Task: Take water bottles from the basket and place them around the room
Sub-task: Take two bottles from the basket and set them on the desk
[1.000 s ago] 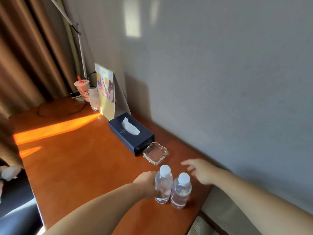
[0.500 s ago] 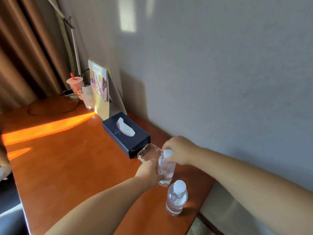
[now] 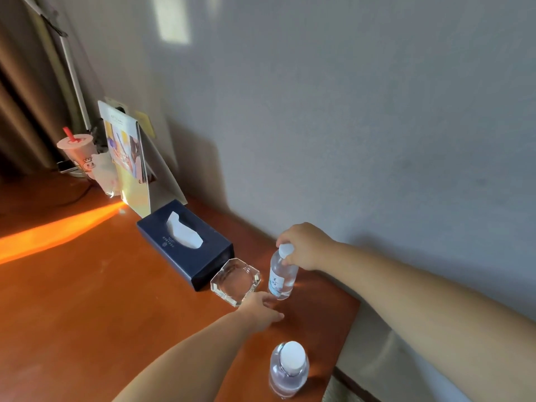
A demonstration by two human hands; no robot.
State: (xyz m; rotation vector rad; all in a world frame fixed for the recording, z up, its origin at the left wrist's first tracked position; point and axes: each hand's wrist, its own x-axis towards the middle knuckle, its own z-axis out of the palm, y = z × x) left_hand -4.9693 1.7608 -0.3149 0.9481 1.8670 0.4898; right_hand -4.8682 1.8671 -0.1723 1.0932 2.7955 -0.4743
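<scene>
Right hand [image 3: 304, 246] grips the far water bottle [image 3: 282, 275] at its cap; left hand [image 3: 261, 310] rests open on the counter [image 3: 87, 300] by its base.

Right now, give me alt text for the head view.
The right hand grips a clear plastic water bottle by its neck on the orange wooden desk, beside a square glass ashtray; the left hand hovers open near its base.
</scene>
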